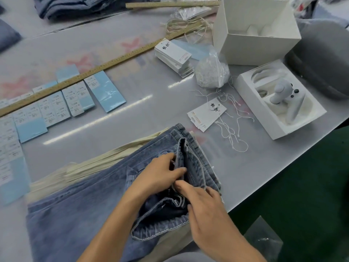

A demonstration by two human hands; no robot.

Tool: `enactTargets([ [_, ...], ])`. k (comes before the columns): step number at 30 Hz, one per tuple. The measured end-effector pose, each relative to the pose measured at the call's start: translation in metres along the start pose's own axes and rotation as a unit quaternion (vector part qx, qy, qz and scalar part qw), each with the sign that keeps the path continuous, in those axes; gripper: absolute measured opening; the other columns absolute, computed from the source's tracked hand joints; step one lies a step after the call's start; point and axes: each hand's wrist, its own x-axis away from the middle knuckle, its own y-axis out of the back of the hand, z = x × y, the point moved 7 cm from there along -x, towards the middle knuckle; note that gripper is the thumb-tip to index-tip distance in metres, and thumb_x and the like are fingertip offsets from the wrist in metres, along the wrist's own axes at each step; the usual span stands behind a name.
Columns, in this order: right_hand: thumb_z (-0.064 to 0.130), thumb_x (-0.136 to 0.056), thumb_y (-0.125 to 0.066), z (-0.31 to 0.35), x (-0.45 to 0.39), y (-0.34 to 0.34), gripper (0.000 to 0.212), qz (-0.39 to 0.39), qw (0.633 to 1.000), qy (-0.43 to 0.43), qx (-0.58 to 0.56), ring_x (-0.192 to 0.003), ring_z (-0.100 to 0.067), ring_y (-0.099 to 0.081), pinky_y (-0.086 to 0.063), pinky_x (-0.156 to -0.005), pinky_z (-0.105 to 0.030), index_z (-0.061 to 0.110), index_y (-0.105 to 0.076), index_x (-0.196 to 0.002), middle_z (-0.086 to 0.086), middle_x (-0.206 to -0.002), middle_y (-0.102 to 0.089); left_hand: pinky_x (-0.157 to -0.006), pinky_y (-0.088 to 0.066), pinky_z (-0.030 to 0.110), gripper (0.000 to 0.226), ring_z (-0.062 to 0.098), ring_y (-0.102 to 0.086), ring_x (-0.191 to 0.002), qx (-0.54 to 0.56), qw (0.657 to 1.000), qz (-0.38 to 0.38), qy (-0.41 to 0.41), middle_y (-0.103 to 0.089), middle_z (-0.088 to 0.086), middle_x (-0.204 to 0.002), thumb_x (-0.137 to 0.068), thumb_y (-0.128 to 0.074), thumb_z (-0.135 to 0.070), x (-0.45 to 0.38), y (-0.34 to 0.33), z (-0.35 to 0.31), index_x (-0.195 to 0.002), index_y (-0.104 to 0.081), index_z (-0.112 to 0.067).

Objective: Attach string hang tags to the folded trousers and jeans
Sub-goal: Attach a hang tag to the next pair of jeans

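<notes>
I see both my left hand and right hand pinching the jeans waistband; fingertips hidden in folds, legs running lower-left.

- Left hand: forearm bare, reaching from the lower left, fingers curled, pinching the jeans at the waistband fold.
- Right hand: just right of the left hand, thumb touching it, fingers spread over the jeans' waistband.

Two hands: left hand, right hand. Two rulers: one, another. Two white boxes, one jeans, one tag stack, one string bag.
</notes>
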Motion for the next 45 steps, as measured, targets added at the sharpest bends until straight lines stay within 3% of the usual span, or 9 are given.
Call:
enactTargets([
  [8, 0.031, -0.103, -0.051, -0.024, 0.007, 0.027, 0.037, -0.106, 0.987, -0.064, -0.104, -0.113, 0.011, -0.053, -0.045, -0.091, -0.015, 0.051, -0.044, -0.133, 0.041, -0.124, -0.044, -0.067, -0.051, 0.031, 0.019, 0.026, -0.065, -0.074, 0.264, 0.965, -0.001, -0.009, -0.070, 0.012, -0.082, -0.103, -0.058, -0.012, 0.004, 0.004, 0.033, -0.102, -0.065, 0.005],
  [14, 0.014, -0.099, -0.058, -0.008, 0.011, 0.020, 0.028, -0.121, 0.991, -0.001, -0.054, -0.116, 0.008, -0.054, -0.047, -0.099, -0.021, 0.030, -0.069, -0.119, 0.027, -0.119, -0.062, -0.094, -0.046, 0.073, 0.027, 0.056, -0.066, -0.101, 0.383, 0.924, 0.006, 0.005, -0.071, 0.030, -0.109, -0.100, -0.058, -0.029, 0.009, 0.010, 0.033, -0.114, -0.073, -0.012],
  [18, 0.023, -0.099, -0.056, -0.007, 0.011, 0.018, 0.030, -0.106, 0.993, 0.027, -0.045, -0.118, 0.008, -0.051, -0.046, -0.099, -0.018, 0.031, -0.065, -0.126, 0.027, -0.122, -0.060, -0.095, -0.046, 0.074, 0.026, 0.050, -0.068, -0.104, 0.351, 0.936, 0.007, -0.011, -0.073, 0.024, -0.110, -0.103, -0.055, -0.029, 0.013, 0.012, 0.030, -0.118, -0.070, -0.013],
  [21, 0.054, -0.091, -0.060, -0.012, 0.008, 0.013, 0.052, -0.055, 0.998, 0.013, 0.004, -0.118, 0.013, -0.047, -0.045, -0.093, -0.010, 0.047, -0.043, -0.140, 0.036, -0.127, -0.053, -0.098, -0.052, 0.045, 0.040, 0.023, -0.072, -0.107, 0.267, 0.961, 0.055, -0.046, -0.076, 0.006, -0.112, -0.099, -0.057, -0.046, 0.024, 0.014, 0.017, -0.137, -0.055, -0.032],
  [25, 0.043, -0.075, -0.084, -0.012, -0.006, 0.028, 0.046, -0.156, 0.985, -0.007, 0.069, -0.076, 0.002, -0.064, -0.054, -0.064, -0.021, 0.040, -0.064, -0.116, 0.022, -0.096, -0.071, -0.103, -0.045, 0.022, 0.076, -0.007, -0.054, -0.123, 0.018, 0.990, 0.130, -0.052, -0.057, -0.026, -0.135, -0.074, -0.061, -0.085, 0.055, 0.003, 0.008, -0.140, -0.033, -0.059],
  [28, 0.057, -0.081, -0.072, -0.010, -0.014, 0.038, 0.030, -0.234, 0.972, -0.028, -0.016, -0.062, 0.006, -0.054, -0.040, -0.059, -0.007, 0.041, -0.060, -0.103, 0.023, -0.079, -0.064, -0.088, -0.052, 0.031, 0.042, 0.000, -0.062, -0.098, -0.114, 0.991, 0.022, -0.070, -0.070, -0.021, -0.108, -0.084, -0.065, -0.065, 0.065, 0.012, 0.004, -0.118, -0.058, -0.041],
  [32, 0.037, -0.095, -0.066, -0.009, -0.008, 0.039, 0.009, -0.243, 0.961, 0.033, -0.131, -0.086, -0.006, -0.063, -0.049, -0.071, -0.015, 0.028, -0.065, -0.094, 0.018, -0.093, -0.061, -0.071, -0.051, 0.039, 0.018, 0.006, -0.061, -0.071, -0.038, 0.997, -0.060, -0.026, -0.068, -0.015, -0.075, -0.095, -0.067, -0.039, 0.067, 0.024, 0.022, -0.079, -0.065, -0.031],
  [42, 0.055, -0.089, -0.057, -0.008, 0.024, 0.019, 0.046, -0.104, 0.984, 0.119, 0.084, -0.098, -0.008, -0.058, -0.054, -0.081, -0.028, 0.025, -0.068, -0.123, 0.015, -0.107, -0.062, -0.078, -0.051, 0.029, 0.025, 0.008, -0.072, -0.081, 0.158, 0.987, -0.031, 0.027, -0.078, -0.006, -0.085, -0.101, -0.062, -0.020, 0.065, 0.023, 0.043, -0.085, -0.078, -0.031],
  [45, 0.054, -0.083, -0.066, 0.001, 0.025, 0.012, 0.037, -0.084, 0.978, 0.141, 0.127, -0.091, -0.011, -0.049, -0.050, -0.071, -0.028, 0.031, -0.072, -0.111, 0.012, -0.096, -0.054, -0.077, -0.050, 0.043, 0.022, 0.034, -0.068, -0.079, 0.203, 0.977, -0.049, 0.040, -0.075, 0.019, -0.089, -0.100, -0.063, -0.022, 0.062, 0.030, 0.050, -0.087, -0.079, -0.028],
])
